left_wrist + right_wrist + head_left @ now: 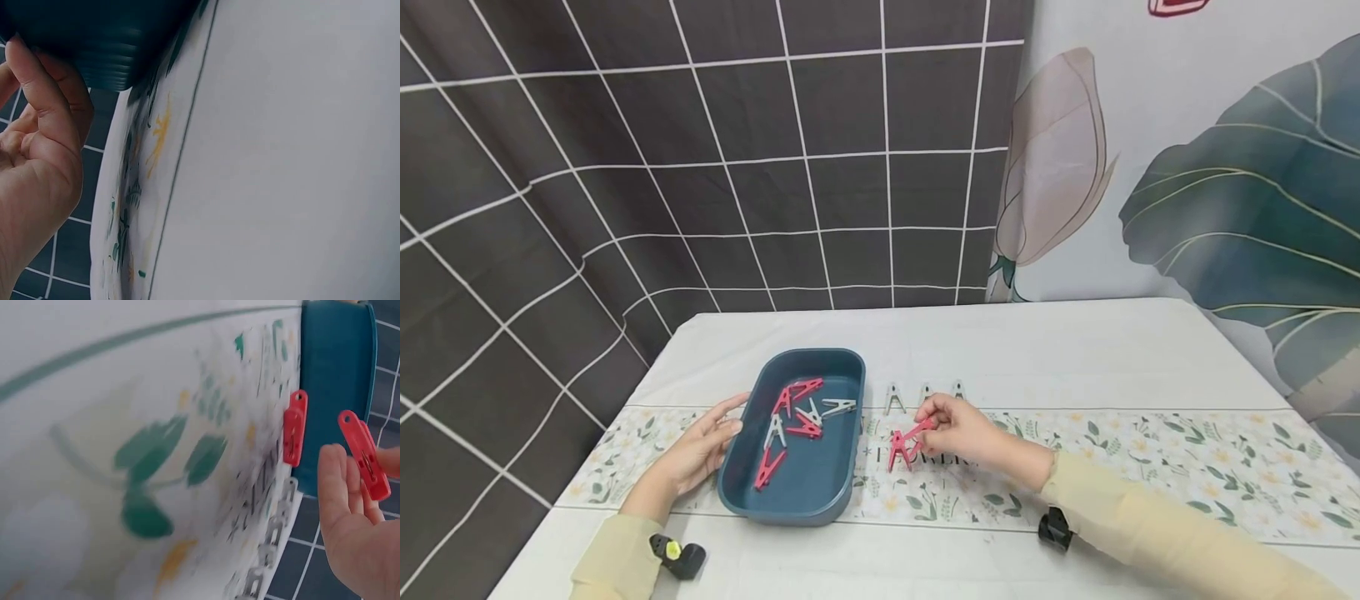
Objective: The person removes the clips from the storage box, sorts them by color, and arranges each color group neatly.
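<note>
A blue plastic bin (797,500) on the table contains several red and pale grey clothespins. My left hand (696,450) touches the bin's left outer wall with its fingertips; in the left wrist view its fingers (53,94) lie against that wall. Right of the bin, my right hand (958,429) pinches a red clothespin (919,428) between thumb and fingers. The same red clothespin (365,456) shows clearly in the right wrist view. Another red clothespin (898,450) is on the table just left of that hand.
Behind the right hand, grey clothespins (893,398) stand in a row on the cloth. The white tablecloth (1037,350) has a floral band (1135,467) across it. A dark gridded curtain (850,192) hangs behind the table.
</note>
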`<control>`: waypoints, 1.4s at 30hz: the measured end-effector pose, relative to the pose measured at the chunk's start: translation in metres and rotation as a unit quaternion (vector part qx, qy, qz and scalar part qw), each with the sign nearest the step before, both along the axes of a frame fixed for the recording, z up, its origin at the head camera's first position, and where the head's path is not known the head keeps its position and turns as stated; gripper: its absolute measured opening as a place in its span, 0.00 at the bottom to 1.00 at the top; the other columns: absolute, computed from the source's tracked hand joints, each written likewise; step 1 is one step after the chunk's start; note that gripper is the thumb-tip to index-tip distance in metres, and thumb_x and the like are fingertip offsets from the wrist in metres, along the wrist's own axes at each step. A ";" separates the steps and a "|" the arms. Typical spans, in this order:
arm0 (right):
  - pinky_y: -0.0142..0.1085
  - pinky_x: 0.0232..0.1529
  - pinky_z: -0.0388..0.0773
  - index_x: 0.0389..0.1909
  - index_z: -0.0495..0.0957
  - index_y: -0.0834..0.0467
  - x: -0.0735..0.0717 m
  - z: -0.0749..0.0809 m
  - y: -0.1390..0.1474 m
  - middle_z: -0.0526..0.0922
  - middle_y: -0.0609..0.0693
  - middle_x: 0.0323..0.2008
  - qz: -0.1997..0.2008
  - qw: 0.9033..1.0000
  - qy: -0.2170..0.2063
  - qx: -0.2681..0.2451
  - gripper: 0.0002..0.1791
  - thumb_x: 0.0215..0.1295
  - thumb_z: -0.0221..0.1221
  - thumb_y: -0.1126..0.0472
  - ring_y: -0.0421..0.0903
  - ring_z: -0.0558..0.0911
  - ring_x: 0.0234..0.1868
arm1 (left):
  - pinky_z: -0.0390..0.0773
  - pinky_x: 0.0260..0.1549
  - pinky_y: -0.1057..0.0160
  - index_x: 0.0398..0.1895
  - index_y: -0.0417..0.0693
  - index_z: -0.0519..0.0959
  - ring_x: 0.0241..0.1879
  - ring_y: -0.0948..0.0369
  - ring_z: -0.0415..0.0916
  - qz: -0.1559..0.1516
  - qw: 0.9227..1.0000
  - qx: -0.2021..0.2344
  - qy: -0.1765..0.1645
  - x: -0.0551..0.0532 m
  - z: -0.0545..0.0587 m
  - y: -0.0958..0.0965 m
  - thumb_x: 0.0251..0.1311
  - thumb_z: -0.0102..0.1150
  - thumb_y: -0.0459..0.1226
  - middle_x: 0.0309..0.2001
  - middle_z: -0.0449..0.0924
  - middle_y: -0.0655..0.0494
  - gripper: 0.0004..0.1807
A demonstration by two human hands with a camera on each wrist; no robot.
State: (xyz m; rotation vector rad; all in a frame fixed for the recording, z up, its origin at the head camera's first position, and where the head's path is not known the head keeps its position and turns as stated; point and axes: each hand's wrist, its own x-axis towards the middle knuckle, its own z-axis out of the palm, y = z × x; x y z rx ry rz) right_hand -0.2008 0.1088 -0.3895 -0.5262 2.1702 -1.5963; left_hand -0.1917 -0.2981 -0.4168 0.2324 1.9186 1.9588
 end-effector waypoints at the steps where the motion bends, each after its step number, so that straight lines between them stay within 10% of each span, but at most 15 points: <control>1: 0.35 0.37 0.85 0.44 0.69 0.74 -0.001 -0.001 0.002 0.75 0.53 0.31 0.001 1.000 -0.004 0.007 0.14 0.55 0.54 0.74 0.42 0.81 0.30 | 0.83 0.42 0.64 0.75 0.45 0.42 0.47 0.67 0.80 0.001 1.000 0.000 -0.001 0.000 0.000 0.000 0.73 0.41 0.35 0.51 0.79 0.64 0.32; 23: 0.34 0.32 0.83 0.52 0.75 0.72 -0.017 -0.012 0.021 0.80 0.52 0.30 0.057 0.991 0.011 0.123 0.17 0.64 0.54 0.68 0.42 0.80 0.30 | 0.83 0.41 0.64 0.71 0.58 0.54 0.47 0.66 0.80 -0.005 1.000 0.019 0.001 0.000 0.000 -0.001 0.73 0.40 0.35 0.52 0.78 0.64 0.25; 42: 0.32 0.27 0.79 0.42 0.78 0.68 -0.012 -0.012 0.005 0.79 0.50 0.26 -0.015 0.986 0.035 0.160 0.11 0.57 0.62 0.69 0.40 0.77 0.24 | 0.83 0.43 0.63 0.72 0.55 0.52 0.48 0.66 0.80 0.000 1.000 0.020 -0.005 0.000 0.000 -0.001 0.73 0.41 0.35 0.52 0.78 0.64 0.27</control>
